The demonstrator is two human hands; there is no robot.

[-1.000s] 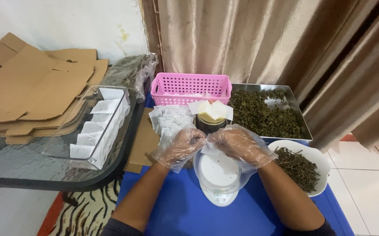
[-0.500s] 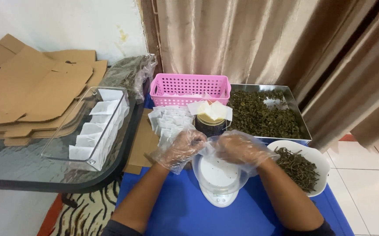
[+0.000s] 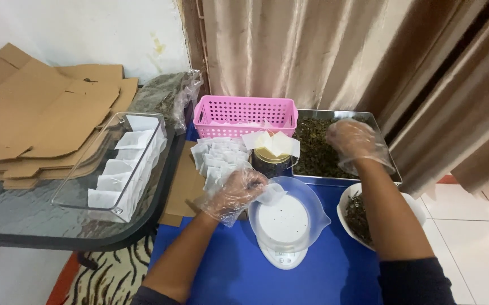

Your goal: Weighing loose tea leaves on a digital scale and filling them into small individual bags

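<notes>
**Filter bag held over the scale bowl**

Filter bag point(image 3: 271, 194) — small, white, empty-looking — sits pinched in our gloved left hand point(image 3: 234, 195) at the rim of the clear bowl point(image 3: 314, 210) on the white kitchen scale point(image 3: 281, 236). Our right hand point(image 3: 356, 142), also gloved, reaches into the metal tray of dried leaves point(image 3: 315, 148), fingers curled; whether it grips any leaves we cannot tell. Both hands are well apart. More bags point(image 3: 217, 158) lie stacked just beyond, before a pink basket point(image 3: 245, 115). A white bowl of leaves point(image 3: 355, 213) is half hidden by our right forearm. Blue cloth point(image 3: 227, 271) covers the table — open room toward us; curtains hang behind.
</notes>
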